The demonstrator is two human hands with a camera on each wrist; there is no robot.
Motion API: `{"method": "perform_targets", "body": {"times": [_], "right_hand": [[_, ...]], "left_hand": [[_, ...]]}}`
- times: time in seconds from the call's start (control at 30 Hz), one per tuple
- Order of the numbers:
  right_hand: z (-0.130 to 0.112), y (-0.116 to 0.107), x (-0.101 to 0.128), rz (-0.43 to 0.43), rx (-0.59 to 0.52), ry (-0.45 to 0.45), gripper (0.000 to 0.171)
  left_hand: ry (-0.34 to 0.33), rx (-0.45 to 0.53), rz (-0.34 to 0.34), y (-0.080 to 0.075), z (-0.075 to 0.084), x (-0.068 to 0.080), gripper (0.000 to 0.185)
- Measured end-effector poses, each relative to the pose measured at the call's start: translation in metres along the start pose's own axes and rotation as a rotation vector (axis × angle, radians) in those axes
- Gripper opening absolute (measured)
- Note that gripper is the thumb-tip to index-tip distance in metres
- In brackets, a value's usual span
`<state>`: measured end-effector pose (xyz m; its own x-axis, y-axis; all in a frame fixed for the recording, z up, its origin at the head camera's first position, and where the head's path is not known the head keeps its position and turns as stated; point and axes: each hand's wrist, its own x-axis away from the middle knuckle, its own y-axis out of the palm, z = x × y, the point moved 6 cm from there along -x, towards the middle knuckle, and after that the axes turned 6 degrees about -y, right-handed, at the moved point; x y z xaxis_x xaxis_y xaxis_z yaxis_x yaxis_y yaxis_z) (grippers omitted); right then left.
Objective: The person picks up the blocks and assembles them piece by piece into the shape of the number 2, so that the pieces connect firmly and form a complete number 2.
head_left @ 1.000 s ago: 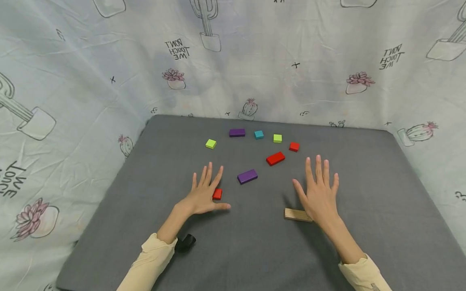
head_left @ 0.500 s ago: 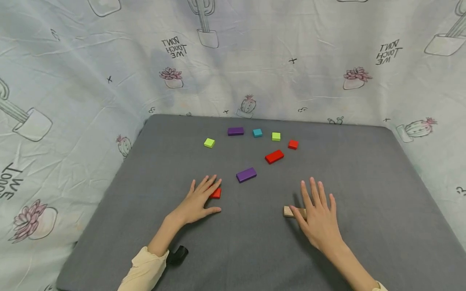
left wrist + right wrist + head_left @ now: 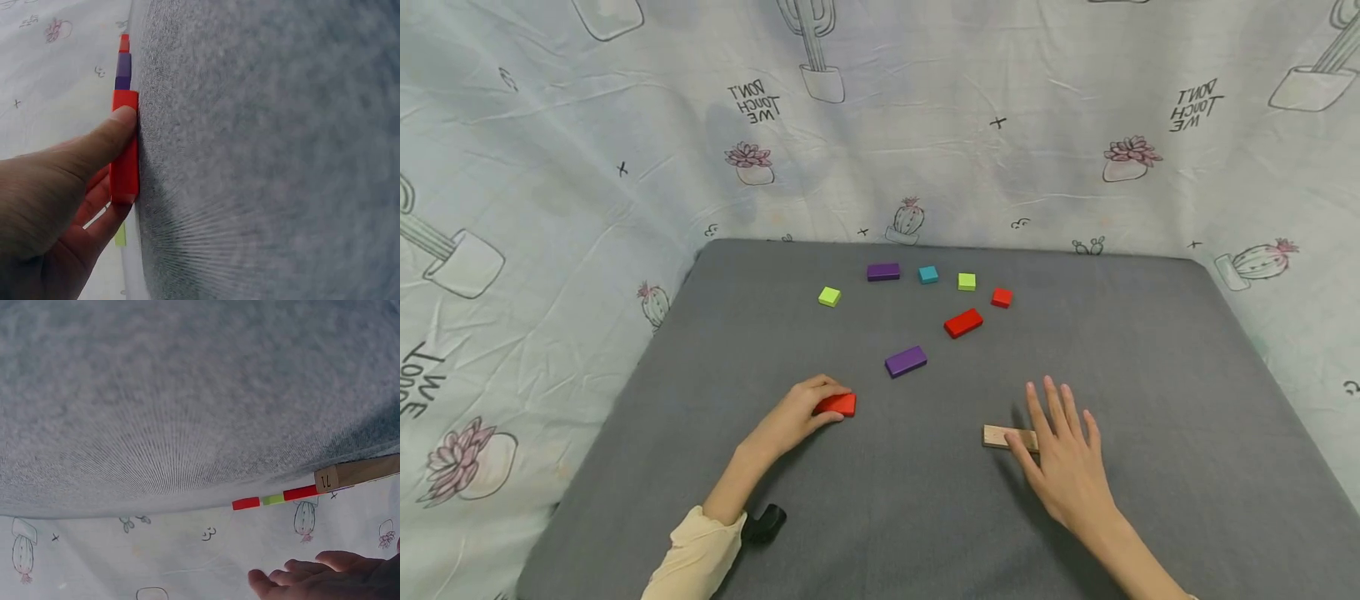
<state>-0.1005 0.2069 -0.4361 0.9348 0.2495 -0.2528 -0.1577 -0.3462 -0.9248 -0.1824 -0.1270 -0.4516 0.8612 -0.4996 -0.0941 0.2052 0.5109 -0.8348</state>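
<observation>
My left hand [image 3: 793,414] pinches a long red block [image 3: 125,153] between thumb and fingers, low at the grey table. In the head view the block's right end sticks out past the fingertips. My right hand [image 3: 1070,458] is spread with straight fingers above a plain wooden block [image 3: 997,436], the thumb overlapping it in the head view. The number 71 is marked on that wooden block's end in the right wrist view. Nearest between the hands lies a purple block [image 3: 906,362].
Farther back on the grey table [image 3: 880,517] lie another purple block [image 3: 883,272], a blue block [image 3: 928,275], two lime blocks [image 3: 829,297], a small red block [image 3: 1002,297] and a longer red block [image 3: 963,323]. A cactus-print cloth [image 3: 880,125] hangs behind. A black device is at the left wrist.
The left hand has come down and curled its fingers and thumb onto the red block. The right hand has moved lower and nearer, its thumb now over the wooden block.
</observation>
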Motion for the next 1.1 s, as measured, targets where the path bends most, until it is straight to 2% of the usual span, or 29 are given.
{"method": "perform_targets", "body": {"times": [0.27, 0.37, 0.53, 0.63, 0.93, 1.1], "right_hand": [[-0.002, 0.001, 0.001, 0.026, -0.006, -0.055, 0.075], [-0.002, 0.003, 0.002, -0.011, -0.01, -0.051, 0.076], [-0.003, 0.01, 0.006, -0.121, -0.032, -0.027, 0.078], [-0.003, 0.013, 0.008, -0.146, -0.03, -0.031, 0.078], [-0.002, 0.011, 0.006, -0.065, 0.021, -0.082, 0.077], [-0.001, 0.009, 0.003, -0.061, 0.028, -0.096, 0.077]], "left_hand": [[0.025, -0.006, -0.014, 0.001, 0.004, -0.001, 0.035], [0.017, -0.013, -0.028, 0.002, 0.005, -0.002, 0.035], [-0.002, -0.027, -0.049, 0.003, 0.007, -0.003, 0.035], [-0.008, -0.032, -0.048, 0.003, 0.008, -0.004, 0.034], [-0.033, -0.031, -0.05, 0.003, 0.008, -0.004, 0.034], [-0.031, -0.03, -0.056, 0.003, 0.006, -0.005, 0.035]]}}
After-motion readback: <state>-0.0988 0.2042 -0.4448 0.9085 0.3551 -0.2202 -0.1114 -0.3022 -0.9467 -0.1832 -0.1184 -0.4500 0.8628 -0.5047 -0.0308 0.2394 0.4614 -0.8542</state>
